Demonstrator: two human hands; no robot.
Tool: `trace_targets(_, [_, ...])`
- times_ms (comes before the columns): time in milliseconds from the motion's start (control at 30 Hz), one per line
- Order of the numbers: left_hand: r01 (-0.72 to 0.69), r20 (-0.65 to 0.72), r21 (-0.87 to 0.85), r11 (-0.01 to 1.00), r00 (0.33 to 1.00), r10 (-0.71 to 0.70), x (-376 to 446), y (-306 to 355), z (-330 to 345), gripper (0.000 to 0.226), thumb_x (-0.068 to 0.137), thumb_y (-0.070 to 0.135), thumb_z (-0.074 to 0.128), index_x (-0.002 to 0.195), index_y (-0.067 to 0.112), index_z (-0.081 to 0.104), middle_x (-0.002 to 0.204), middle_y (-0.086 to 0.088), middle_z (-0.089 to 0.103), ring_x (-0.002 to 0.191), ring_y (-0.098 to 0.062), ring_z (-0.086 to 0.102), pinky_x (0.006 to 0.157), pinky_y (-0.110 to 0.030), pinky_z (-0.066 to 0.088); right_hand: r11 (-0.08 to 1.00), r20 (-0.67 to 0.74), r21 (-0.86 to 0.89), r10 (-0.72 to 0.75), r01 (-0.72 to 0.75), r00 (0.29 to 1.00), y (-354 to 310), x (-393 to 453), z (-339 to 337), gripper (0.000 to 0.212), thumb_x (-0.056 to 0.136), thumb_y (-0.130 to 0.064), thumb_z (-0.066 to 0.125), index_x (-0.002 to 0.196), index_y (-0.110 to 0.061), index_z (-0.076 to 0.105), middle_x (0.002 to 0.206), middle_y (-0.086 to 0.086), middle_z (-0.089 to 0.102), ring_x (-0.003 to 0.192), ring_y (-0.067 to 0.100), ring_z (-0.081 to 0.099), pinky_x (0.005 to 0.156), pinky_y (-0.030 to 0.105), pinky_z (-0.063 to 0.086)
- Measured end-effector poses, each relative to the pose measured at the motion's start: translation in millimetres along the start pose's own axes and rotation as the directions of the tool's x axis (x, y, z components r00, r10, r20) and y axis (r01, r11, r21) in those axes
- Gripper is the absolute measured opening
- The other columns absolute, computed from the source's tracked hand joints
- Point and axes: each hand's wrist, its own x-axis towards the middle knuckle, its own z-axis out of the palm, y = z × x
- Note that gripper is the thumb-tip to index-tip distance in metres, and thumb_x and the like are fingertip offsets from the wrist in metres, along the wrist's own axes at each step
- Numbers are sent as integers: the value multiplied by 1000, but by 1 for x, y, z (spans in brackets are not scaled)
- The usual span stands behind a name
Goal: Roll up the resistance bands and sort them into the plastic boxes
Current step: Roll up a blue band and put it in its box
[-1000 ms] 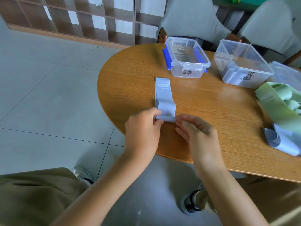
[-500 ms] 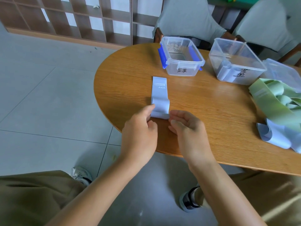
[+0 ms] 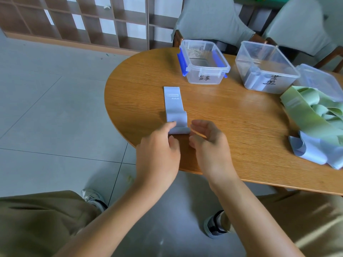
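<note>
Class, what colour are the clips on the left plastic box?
Blue clips, head view.

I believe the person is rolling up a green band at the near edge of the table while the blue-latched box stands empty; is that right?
Not quite: the band being rolled is pale blue, not green, as the head view shows. The green bands lie in a pile further right. The rest holds: the roll sits at the near edge of the table, and the blue-latched box is empty.
</note>
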Motion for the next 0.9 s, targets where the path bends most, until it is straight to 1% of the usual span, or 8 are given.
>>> trace_targets(100, [-177,-64,123,976,981,186,-4,-3,4,36,82,1,61,107,23,75,85,-2,76,76,-33,67,64,-34,42,983,-3,-163,-87,85,996,0,-4,-1,37,90,-5,51,116,-28,65,110,-20,68,106,3,64,94,30,50])
trace_targets(167, [-255,-87,211,944,957,278,-6,-9,9,28,75,-2,65,94,15,75,80,-7,72,67,-33,64,61,-32,35,974,3,-198,-115,113,993,2,-3,-3,38,89,-3,51,114,-26,67,108,-16,70,105,3,65,94,29,51])
trace_targets(267, [-272,-85,259,927,949,303,-3,-19,17,17,78,2,56,88,5,70,92,-12,71,80,-33,65,69,-38,46,982,41,-140,-125,129,991,4,2,-7,39,87,4,50,114,-18,67,107,-10,71,105,2,65,99,28,50])
trace_targets(400, [-334,-73,300,894,926,370,2,-23,18,33,83,13,45,99,8,74,106,-5,74,88,-33,61,74,-39,55,935,125,-273,-199,227,972,6,1,-10,40,91,0,52,124,-17,64,117,-7,69,111,5,60,97,15,44])
trace_targets(500, [-350,-62,386,854,913,402,5,-28,16,39,84,18,44,107,11,75,115,-2,73,101,-31,60,79,-37,55,794,171,-452,-370,407,913,16,0,-9,40,92,-1,50,129,-13,62,123,1,67,116,20,56,100,22,40])
trace_targets(600, [-339,-54,426,839,916,398,7,-31,17,35,84,15,50,109,13,74,124,-2,69,112,-32,56,84,-40,55,671,219,-539,-472,510,854,27,2,-8,36,99,-16,47,131,-10,62,135,3,63,123,23,50,106,31,40])
trace_targets(700, [-318,-31,442,839,929,368,12,-32,18,39,85,20,48,114,17,73,134,-4,63,123,-35,51,89,-46,54,618,267,-572,-481,539,835,30,7,-8,42,100,-25,44,137,-10,58,145,2,56,133,27,44,108,45,41])
trace_targets(900, [-280,5,511,813,946,323,25,-35,20,44,89,29,42,124,24,68,145,-8,55,133,-40,41,95,-49,50,547,303,-678,-400,491,865,22,17,-6,50,101,-37,36,146,-20,48,158,7,36,146,34,23,113,51,35])
